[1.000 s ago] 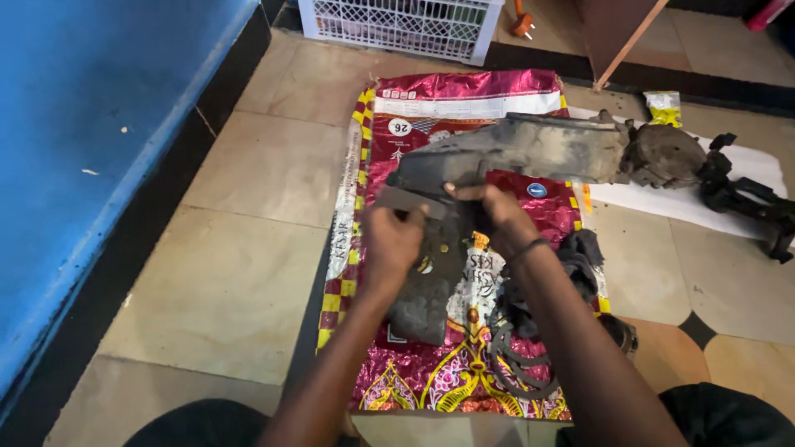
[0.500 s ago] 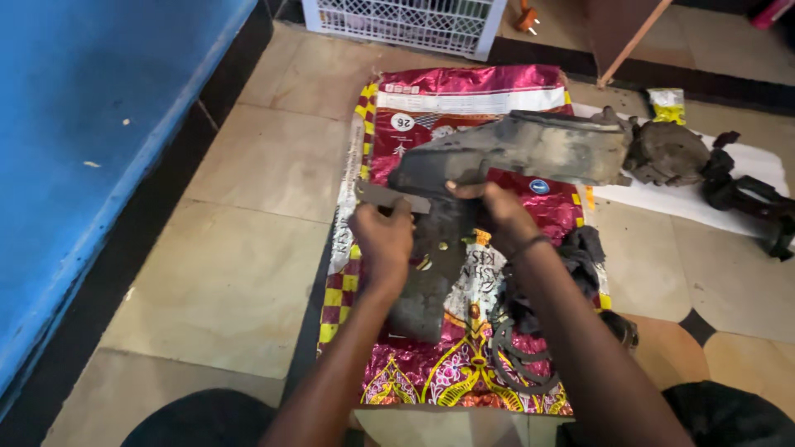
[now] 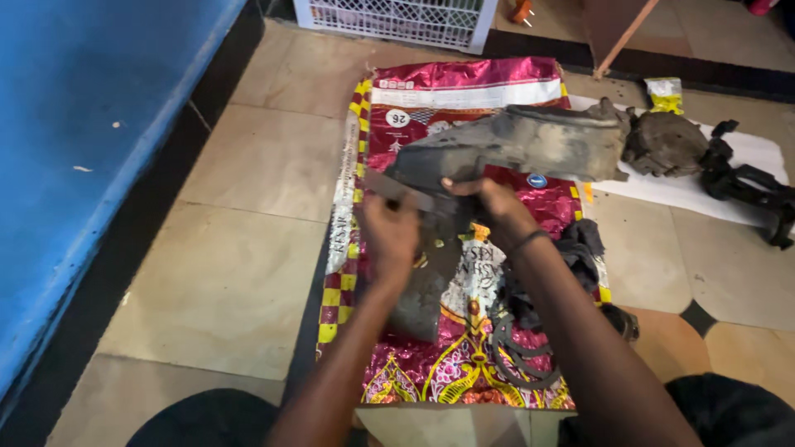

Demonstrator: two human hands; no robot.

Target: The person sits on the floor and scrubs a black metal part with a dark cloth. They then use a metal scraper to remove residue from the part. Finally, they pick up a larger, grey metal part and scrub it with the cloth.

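Note:
A large, dirty grey moulded plastic panel [image 3: 530,142] lies bent over a shiny magenta woven sack [image 3: 464,83] spread on the tiled floor. My left hand [image 3: 389,236] grips a flat dark strip-like tool [image 3: 397,190] whose end points up and left, pressed against the panel's left edge. My right hand [image 3: 493,203] holds the panel's near edge just right of it, fingers curled over the rim; a dark band circles that wrist. The panel's lower arm [image 3: 426,290] runs down between my forearms.
Black rubber rings and dark rags [image 3: 530,348] lie on the sack beside my right arm. Greasy metal parts [image 3: 671,141] and black brackets [image 3: 754,186] rest on white paper at right. A white lattice crate [image 3: 397,16] stands behind; a blue surface [image 3: 91,124] fills the left.
My left hand has pulled slightly left and down with the flat tool, which now sticks out more clearly from the panel's edge. My right hand stays on the panel.

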